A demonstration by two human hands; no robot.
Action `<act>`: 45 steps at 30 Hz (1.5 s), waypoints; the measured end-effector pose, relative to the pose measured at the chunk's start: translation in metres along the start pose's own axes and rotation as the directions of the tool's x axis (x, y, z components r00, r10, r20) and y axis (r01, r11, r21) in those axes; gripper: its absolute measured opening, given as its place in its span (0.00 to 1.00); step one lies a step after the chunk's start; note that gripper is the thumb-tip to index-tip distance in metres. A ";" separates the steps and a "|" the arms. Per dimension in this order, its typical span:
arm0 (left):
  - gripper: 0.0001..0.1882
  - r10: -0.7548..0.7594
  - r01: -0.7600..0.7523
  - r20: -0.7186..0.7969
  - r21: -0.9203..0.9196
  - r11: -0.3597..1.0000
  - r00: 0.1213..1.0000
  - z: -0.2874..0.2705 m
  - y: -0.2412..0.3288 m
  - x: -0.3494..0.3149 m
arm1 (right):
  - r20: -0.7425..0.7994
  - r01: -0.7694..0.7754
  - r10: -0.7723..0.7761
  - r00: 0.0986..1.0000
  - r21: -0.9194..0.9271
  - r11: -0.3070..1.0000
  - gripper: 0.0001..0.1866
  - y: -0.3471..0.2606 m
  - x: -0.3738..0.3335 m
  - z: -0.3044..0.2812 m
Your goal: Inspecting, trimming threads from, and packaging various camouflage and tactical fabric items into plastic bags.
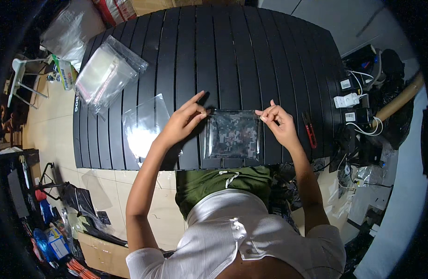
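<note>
A folded piece of digital-camouflage cloth in a clear plastic bag [233, 136] lies flat near the front edge of the black slatted table [251, 60]. My left hand [183, 122] pinches the bag's far left corner between thumb and fingers, its index finger pointing away. At the far right corner, my right hand [276, 122] pinches the bag in the same way. Left of my left hand lies a single clear plastic bag [146, 123], shiny with glare and partly hidden by my forearm.
A pile of clear plastic bags [107, 74] lies at the table's far left. Small red-handled scissors [310, 131] rest near the right edge. Chargers and white cables [353, 100] crowd just beyond that edge. A white chair [25, 76] stands on the floor to the left.
</note>
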State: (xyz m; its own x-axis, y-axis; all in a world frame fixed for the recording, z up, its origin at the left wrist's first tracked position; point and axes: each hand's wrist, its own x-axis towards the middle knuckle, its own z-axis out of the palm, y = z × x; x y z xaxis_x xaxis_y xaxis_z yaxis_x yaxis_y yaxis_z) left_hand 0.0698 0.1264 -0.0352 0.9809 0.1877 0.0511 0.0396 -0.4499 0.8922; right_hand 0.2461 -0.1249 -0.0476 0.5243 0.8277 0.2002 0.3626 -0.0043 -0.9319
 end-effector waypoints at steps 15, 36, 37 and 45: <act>0.05 0.140 -0.148 0.072 0.119 0.982 0.988 0.000 -0.007 0.003 | 0.009 0.095 -0.097 0.995 -0.278 0.956 0.12 0.000 -0.010 0.002; 0.07 0.250 -0.218 -0.035 0.386 0.897 0.968 0.010 -0.020 -0.010 | 0.125 0.212 -0.172 0.977 -0.619 0.756 0.11 -0.004 -0.026 -0.005; 0.07 0.254 -0.222 -0.033 0.385 0.896 0.967 0.007 -0.016 -0.009 | 0.122 0.210 -0.171 0.978 -0.622 0.754 0.11 -0.008 -0.025 -0.006; 0.16 0.208 -0.090 -0.186 0.499 0.862 0.960 -0.002 0.011 -0.011 | -0.065 0.105 -0.179 0.982 -0.600 0.793 0.12 -0.030 -0.011 0.008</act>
State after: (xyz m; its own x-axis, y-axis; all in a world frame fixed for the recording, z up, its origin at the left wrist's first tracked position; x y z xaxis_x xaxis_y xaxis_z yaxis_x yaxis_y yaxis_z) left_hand 0.0588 0.1212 -0.0254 0.9148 0.2486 0.3183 0.0404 -0.8405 0.5404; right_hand 0.2235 -0.1297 -0.0242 0.4999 0.7769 0.3828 0.8048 -0.2533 -0.5368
